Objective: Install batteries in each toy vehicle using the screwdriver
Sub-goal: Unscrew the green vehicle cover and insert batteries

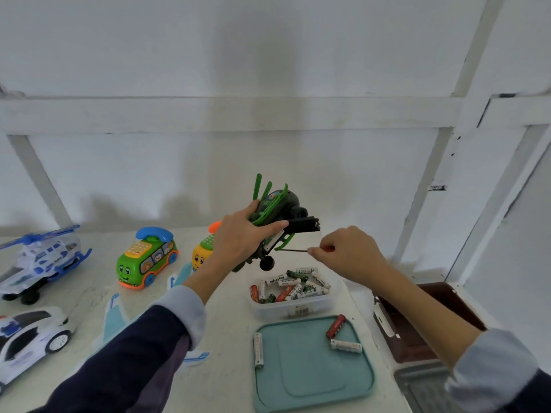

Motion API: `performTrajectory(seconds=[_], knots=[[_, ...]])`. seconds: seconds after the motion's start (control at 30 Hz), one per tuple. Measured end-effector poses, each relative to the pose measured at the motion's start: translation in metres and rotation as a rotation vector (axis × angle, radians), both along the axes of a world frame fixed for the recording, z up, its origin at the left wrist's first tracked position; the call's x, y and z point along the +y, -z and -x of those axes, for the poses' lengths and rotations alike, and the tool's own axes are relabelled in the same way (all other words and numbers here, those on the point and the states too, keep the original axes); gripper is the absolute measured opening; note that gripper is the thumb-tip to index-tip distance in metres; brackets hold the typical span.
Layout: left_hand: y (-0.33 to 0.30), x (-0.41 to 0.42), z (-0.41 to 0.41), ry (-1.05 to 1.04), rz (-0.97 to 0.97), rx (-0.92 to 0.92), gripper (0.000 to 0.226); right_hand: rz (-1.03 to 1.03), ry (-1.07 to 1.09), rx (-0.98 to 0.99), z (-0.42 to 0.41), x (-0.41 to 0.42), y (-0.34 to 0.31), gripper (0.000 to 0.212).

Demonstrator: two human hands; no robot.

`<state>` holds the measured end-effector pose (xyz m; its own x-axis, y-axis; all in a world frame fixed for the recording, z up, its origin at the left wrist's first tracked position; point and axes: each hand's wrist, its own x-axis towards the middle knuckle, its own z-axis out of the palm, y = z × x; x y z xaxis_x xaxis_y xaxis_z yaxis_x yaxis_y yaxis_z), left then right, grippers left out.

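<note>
Gripping a green and black toy helicopter (275,217) above the white table (226,332), the left hand (241,239) wraps fingers and thumb round its body, underside turned toward the right hand (347,253).

Right hand: pinches a screwdriver (293,250), thin dark shaft pointing left, tip near the green skid; handle mostly hidden in the fist.

Clear plastic tub (293,296), just below the toy: loose cylindrical batteries, white, red and green; "Heybright" readable on white ones.

Teal lid (313,365), rounded corners, nearest the viewer, touching the tub's front: two white batteries and one red battery (336,325).

Left of the forearm, well apart: green bus toy (146,257) with blue handset, blue-white helicopter (38,260), white police car (29,338).

Brown tray (426,323) at the table's right edge.
</note>
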<state>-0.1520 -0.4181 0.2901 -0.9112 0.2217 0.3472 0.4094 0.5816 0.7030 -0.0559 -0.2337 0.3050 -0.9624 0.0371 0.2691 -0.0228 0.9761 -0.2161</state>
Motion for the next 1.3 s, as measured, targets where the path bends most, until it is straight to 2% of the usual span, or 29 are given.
performTrajectory(seconds=[0.1,0.2,0.37,0.67,0.77,0.93,1.3], knots=[[0.001,0.001,0.007,0.000,-0.009,-0.040,0.062,0.029,0.052,0.113,-0.002,0.008,-0.010,0.053],[0.004,0.001,0.009,0.018,-0.062,-0.087,0.066,-0.057,0.083,0.167,-0.001,0.010,-0.017,0.053],[0.006,0.003,0.008,-0.007,-0.062,-0.108,0.058,-0.159,0.090,0.126,0.003,0.005,-0.016,0.050],[0.007,0.005,0.003,0.026,-0.010,-0.059,0.057,-0.183,0.087,0.078,0.008,0.005,-0.008,0.046],[0.007,0.005,0.006,0.028,0.029,-0.034,0.065,-0.188,0.088,0.066,0.007,0.010,-0.007,0.047],[0.008,0.009,0.008,0.018,0.121,0.014,0.090,-0.232,0.067,0.033,0.004,0.010,-0.006,0.047],[0.004,0.018,0.003,0.010,0.117,-0.019,0.071,-0.278,0.149,0.055,0.002,0.002,-0.012,0.044]])
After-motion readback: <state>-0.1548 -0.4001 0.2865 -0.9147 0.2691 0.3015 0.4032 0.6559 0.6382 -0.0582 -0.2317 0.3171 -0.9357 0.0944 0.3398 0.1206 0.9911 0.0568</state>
